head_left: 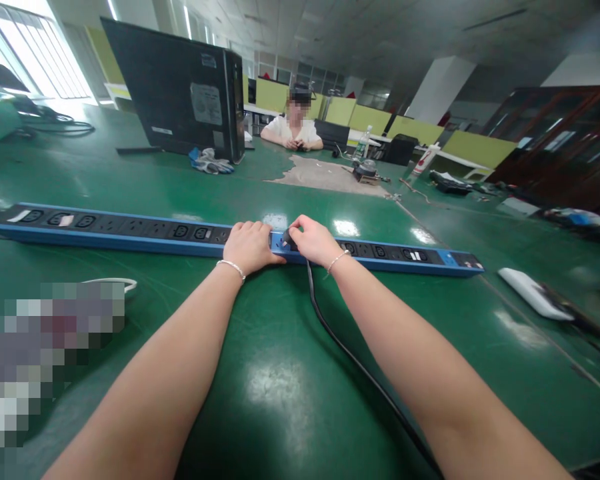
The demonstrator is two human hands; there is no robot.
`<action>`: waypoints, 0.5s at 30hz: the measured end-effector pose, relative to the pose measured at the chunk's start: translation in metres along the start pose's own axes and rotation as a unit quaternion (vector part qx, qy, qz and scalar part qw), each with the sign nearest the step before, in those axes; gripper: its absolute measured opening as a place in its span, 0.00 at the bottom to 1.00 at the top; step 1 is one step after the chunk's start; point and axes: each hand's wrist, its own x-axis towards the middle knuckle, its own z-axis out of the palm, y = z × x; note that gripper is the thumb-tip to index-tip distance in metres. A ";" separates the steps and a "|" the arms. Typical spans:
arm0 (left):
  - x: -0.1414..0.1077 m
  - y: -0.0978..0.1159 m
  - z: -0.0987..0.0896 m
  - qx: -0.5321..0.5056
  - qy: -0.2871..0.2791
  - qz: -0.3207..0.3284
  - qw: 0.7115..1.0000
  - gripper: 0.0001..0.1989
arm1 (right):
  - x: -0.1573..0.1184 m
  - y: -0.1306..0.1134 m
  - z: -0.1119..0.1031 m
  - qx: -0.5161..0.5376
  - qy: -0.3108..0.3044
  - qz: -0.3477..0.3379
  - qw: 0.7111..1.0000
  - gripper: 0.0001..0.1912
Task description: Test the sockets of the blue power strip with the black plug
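A long blue power strip [130,235] with a black socket face lies across the green table. My left hand [250,247] is wrapped over the strip near its middle, fingers on the far edge and thumb on the near edge. Just right of it, my right hand [313,240] pinches a black plug [287,237] at a blue section of the strip. Whether the plug's pins are in a socket cannot be made out. From under my right hand a black cable [347,353] runs toward the lower right, passing beneath my right forearm.
Beyond the strip stand a black computer case [180,93] and gloves [211,161] on the green table [220,193]. A person [294,130] sits across. A bottle [363,143], a tube [426,159] and a white object [533,293] are rightward; a pixelated area covers the lower left.
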 end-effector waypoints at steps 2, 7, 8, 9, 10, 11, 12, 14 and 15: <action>0.000 0.000 0.000 -0.007 -0.001 -0.002 1.000 0.35 | 0.004 -0.007 0.004 -0.029 0.001 0.005 1.000 0.11; 0.001 -0.001 0.001 -0.029 0.000 0.004 1.000 0.35 | 0.015 -0.015 0.002 -0.070 -0.018 0.021 0.997 0.12; 0.001 -0.002 0.002 -0.030 0.002 0.004 1.000 0.35 | 0.017 -0.017 0.001 -0.074 -0.025 0.023 0.997 0.11; 0.001 -0.002 0.002 -0.030 0.005 0.004 1.000 0.35 | 0.019 -0.019 0.000 -0.079 -0.031 0.025 0.996 0.11; 0.001 -0.002 0.003 -0.030 0.007 0.005 1.000 0.35 | 0.020 -0.022 -0.001 -0.085 -0.038 0.028 0.995 0.11; 0.001 -0.002 0.003 -0.029 0.009 0.005 1.000 0.35 | 0.021 -0.025 -0.001 -0.093 -0.046 0.028 0.994 0.11; 0.001 -0.003 0.003 -0.028 0.010 0.006 1.000 0.35 | 0.022 -0.028 -0.002 -0.102 -0.054 0.027 0.993 0.11; 0.001 -0.003 0.004 -0.027 0.011 0.008 1.000 0.35 | 0.023 -0.033 -0.004 -0.119 -0.071 0.018 0.990 0.11; 0.001 -0.003 0.004 -0.027 0.008 0.008 1.000 0.35 | 0.023 -0.035 -0.005 -0.124 -0.078 0.014 0.989 0.11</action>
